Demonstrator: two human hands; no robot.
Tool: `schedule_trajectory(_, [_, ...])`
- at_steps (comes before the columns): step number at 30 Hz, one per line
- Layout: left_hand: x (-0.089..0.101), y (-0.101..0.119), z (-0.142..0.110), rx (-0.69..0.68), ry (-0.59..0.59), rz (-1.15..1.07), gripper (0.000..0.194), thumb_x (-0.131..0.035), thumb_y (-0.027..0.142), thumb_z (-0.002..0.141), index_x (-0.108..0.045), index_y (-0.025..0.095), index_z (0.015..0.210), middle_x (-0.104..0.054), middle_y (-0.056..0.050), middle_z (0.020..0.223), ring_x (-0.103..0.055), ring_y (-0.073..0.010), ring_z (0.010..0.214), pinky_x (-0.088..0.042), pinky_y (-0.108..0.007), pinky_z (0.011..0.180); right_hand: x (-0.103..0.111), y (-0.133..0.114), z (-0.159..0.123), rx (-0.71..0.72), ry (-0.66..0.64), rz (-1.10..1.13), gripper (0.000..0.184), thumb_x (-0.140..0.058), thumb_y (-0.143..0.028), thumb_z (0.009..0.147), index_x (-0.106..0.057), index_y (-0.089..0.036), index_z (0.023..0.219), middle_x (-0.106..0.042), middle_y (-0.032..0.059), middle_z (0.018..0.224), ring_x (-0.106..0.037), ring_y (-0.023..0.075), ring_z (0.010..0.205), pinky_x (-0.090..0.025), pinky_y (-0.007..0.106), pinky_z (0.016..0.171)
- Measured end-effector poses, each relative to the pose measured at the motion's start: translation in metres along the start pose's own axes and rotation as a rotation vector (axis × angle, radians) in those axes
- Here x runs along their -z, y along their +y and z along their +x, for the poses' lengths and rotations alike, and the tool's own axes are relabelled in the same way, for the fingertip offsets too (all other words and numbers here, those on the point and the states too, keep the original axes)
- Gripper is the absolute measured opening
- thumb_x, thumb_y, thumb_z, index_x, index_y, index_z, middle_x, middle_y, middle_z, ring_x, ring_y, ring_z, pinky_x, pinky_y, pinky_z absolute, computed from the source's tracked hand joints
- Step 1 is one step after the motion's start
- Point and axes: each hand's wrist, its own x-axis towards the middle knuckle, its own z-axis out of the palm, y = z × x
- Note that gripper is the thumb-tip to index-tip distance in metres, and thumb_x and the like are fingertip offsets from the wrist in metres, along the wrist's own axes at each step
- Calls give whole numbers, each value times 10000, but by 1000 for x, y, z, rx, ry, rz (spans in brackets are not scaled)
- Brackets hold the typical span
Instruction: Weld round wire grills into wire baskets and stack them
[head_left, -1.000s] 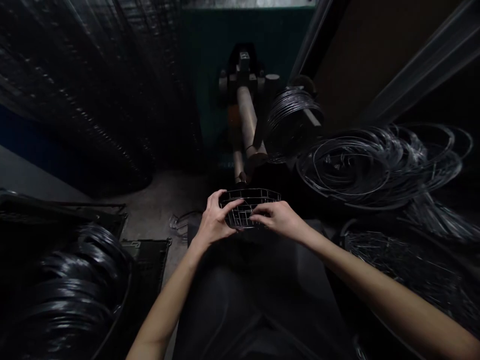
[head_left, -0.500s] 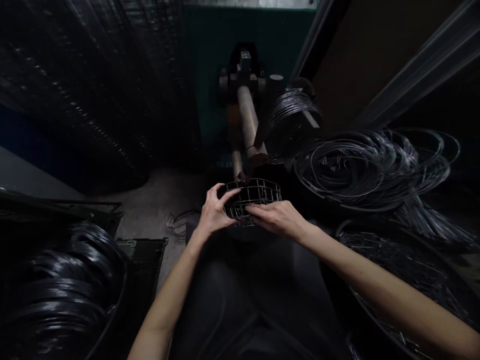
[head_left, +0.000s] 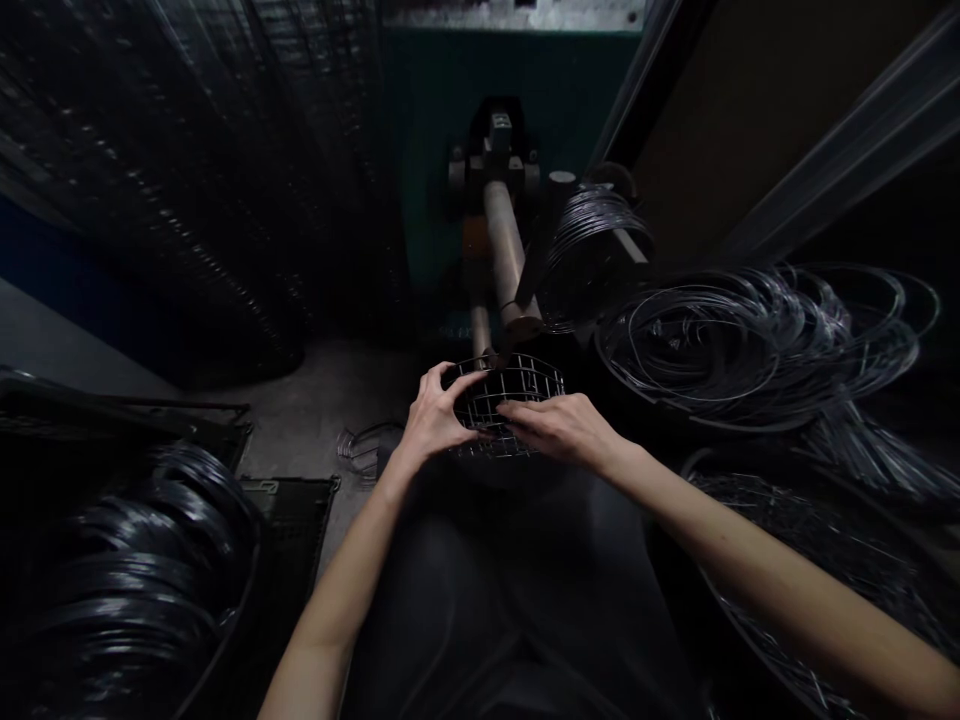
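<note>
A small wire basket [head_left: 525, 380], curved with a grid of thin metal rods, sits between my hands just below the machine's electrode arms. My left hand [head_left: 437, 415] grips its left side, thumb and fingers spread around the wires. At the right side, the fingers of my right hand [head_left: 562, 428] are pressed together near the front wires; whether they pinch a separate rod is too dark to tell. Above the basket, the thick upper cylindrical arm [head_left: 506, 240] of the machine points toward me. The thinner lower arm [head_left: 480, 330] ends at the basket's back rim.
Loose wire rings [head_left: 750, 340] pile up on the right, with a tub of short wire pieces [head_left: 810, 550] nearer me. A stack of wire rings [head_left: 135, 590] fills a container at left. More rings [head_left: 596, 225] hang beside the arm. A bent wire piece [head_left: 360, 450] lies on the floor.
The view has shifted slightly, so the surroundings sit lower and further right. Both hands keep hold around the basket, which has turned or tilted a little.
</note>
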Motion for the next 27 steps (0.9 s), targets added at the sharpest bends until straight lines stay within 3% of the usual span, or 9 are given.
schedule_trajectory(4, [3, 1, 2, -7, -24, -37, 904, -843, 560, 497, -497, 364, 1309, -353, -87, 1307, -399, -323, 1237, -439, -491, 1004, 3, 0, -1, -18, -19, 23, 277, -519, -278, 908, -665, -252, 1142, -710, 33, 1075, -684, 152, 742, -423, 222, 519])
schedule_trajectory(7, [6, 0, 8, -8, -40, -55, 898, -848, 546, 500, -497, 370, 1308, -351, -81, 1282, -397, -320, 1233, -415, -489, 1032, 6, 2, 2, -21, -43, 27, 294, -507, -267, 920, -651, -247, 1175, -707, 32, 1083, -691, 156, 758, -423, 223, 521])
schedule_trajectory(12, [7, -7, 30, 15, -29, -54, 912, -857, 531, 486, -499, 363, 1308, -325, -76, 1294, -383, -330, 1245, -380, -490, 1060, -1, 12, 15, -145, -5, -14, 274, -506, -283, 930, -658, -275, 1159, -730, 10, 1002, -693, 160, 755, -420, 220, 527])
schedule_trajectory(17, [4, -13, 38, -20, -18, -41, 920, -855, 545, 478, -510, 338, 1305, -351, -83, 1282, -397, -322, 1227, -362, -503, 1063, -12, 16, 9, -187, 145, 77, 237, -498, -267, 940, -671, -257, 1101, -713, 15, 1039, -670, 140, 824, -443, 211, 594])
schedule_trajectory(20, [5, -12, 39, -22, -8, -58, 907, -853, 535, 493, -508, 333, 1307, -361, -84, 1272, -393, -309, 1237, -361, -486, 1067, -15, 18, 5, -266, 245, 100, 196, -519, -311, 930, -691, -230, 976, -677, 34, 992, -633, 127, 758, -426, 212, 577])
schedule_trajectory(27, [11, -22, 60, 69, 0, -65, 908, -873, 500, 463, -525, 338, 1286, -350, -73, 1284, -388, -330, 1257, -361, -493, 1069, -17, 33, 26, -376, 296, 163, 111, -603, -298, 868, -676, -215, 877, -592, 30, 872, -571, 132, 703, -387, 225, 555])
